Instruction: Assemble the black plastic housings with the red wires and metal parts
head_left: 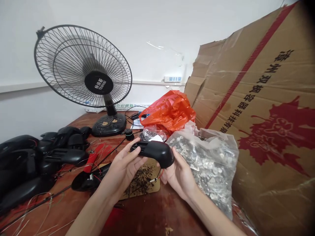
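Observation:
Above the table, a black curved plastic housing [157, 152] is held between both hands. My left hand [126, 160] grips its slotted end, thumb on top and fingers beneath. My right hand [180, 173] is closed around the rounded, bent end. A thin red wire with a small white connector [153, 180] hangs below the housing. Under the hands lies a tan board [155, 189] with a scatter of small dark pieces [141, 178], perhaps screws. Left of it rests an open black shell [82, 182] with wires, partly behind my left forearm.
Similar black housings [22, 164] are piled at the left. A table fan [98, 82] stands behind them. A clear bag of small metal parts [209, 164], an orange-red plastic bag [172, 109] and a large cardboard box [258, 114] bound the right. Loose wires [46, 200] lie front left.

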The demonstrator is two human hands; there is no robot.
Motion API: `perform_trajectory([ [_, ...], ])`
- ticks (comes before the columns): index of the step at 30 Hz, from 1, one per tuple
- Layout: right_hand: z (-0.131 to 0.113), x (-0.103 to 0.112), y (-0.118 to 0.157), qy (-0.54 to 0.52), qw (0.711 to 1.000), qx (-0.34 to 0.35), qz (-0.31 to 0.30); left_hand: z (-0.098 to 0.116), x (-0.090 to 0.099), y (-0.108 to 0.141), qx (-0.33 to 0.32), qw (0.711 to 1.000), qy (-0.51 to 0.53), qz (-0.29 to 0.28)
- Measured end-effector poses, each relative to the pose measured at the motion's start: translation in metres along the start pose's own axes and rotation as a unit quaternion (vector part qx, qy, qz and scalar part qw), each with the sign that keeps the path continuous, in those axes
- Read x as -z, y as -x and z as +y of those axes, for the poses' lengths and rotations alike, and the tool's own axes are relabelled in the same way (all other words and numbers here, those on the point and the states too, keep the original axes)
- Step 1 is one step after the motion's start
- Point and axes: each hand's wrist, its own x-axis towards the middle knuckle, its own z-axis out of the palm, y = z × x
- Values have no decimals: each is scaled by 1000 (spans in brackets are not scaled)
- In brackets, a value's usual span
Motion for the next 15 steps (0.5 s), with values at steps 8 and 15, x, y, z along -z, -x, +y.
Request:
perform_trajectory([
  [8,-1,-2,4,120,992,44,6,-5,5,-1,-9,1000,-23,-18],
  [15,9,2,15,174,978,-1,119,-8,21,21,-115,946,-298,-59],
])
